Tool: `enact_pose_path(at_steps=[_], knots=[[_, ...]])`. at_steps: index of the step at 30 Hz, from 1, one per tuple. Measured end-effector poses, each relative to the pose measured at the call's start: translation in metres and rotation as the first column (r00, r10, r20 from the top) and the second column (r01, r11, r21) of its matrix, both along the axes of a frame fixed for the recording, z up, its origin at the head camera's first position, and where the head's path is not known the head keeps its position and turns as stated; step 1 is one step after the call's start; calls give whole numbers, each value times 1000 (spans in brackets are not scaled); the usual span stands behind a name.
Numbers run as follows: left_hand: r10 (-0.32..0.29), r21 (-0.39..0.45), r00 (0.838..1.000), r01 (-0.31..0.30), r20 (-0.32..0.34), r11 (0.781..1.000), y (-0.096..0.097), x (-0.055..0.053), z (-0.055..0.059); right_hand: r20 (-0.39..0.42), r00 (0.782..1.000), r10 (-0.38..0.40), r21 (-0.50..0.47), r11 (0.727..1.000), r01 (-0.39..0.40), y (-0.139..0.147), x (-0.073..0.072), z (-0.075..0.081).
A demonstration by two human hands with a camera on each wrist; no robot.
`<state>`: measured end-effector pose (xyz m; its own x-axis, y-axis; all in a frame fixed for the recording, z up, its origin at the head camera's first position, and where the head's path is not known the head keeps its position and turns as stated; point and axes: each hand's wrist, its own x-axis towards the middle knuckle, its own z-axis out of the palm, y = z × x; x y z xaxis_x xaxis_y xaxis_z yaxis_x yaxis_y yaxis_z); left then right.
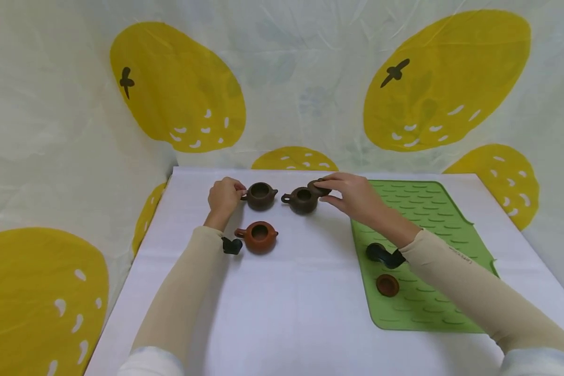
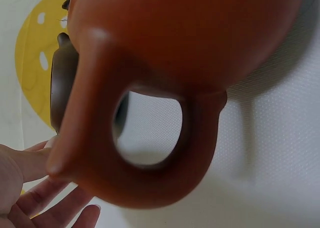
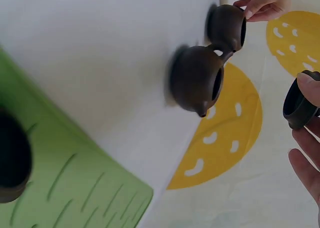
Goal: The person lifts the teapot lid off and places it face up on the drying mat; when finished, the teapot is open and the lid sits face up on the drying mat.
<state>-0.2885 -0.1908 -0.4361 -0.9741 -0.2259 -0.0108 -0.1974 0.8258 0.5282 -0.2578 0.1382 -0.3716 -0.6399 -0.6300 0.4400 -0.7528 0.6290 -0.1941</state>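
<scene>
My left hand [image 1: 224, 198] pinches the handle of a lidless dark brown teapot [image 1: 260, 201]. Between the thumb and fingers of my right hand [image 1: 357, 196] is a dark teapot lid [image 3: 298, 105], raised beside a second lidless brown teapot [image 1: 303, 205]. That teapot stands upright, its handle towards the first one. Nearer to me is an open reddish-brown teapot [image 1: 260, 241], whose handle fills much of the left wrist view and hides part of the left hand's grip.
A green ridged mat [image 1: 432, 308] lies on the right of the white table [image 1: 301, 303]. On it are a reddish-brown lid [image 1: 387, 285] and a dark round lid [image 1: 375, 251], partly beside the right wrist's camera. Behind the table hangs a lemon-patterned cloth [image 1: 305, 78].
</scene>
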Motion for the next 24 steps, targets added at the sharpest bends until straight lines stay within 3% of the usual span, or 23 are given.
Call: enact_pose_path(at_steps=[13, 24], knots=[[-14, -5, 1000, 14, -22, 1000, -1, -1, 3, 14, 995, -95, 24, 995, 95, 45, 16, -15], [-15, 9, 1000, 15, -16, 1000, 1, 1, 1, 159, 967, -197, 57, 980, 190, 76, 29, -31]])
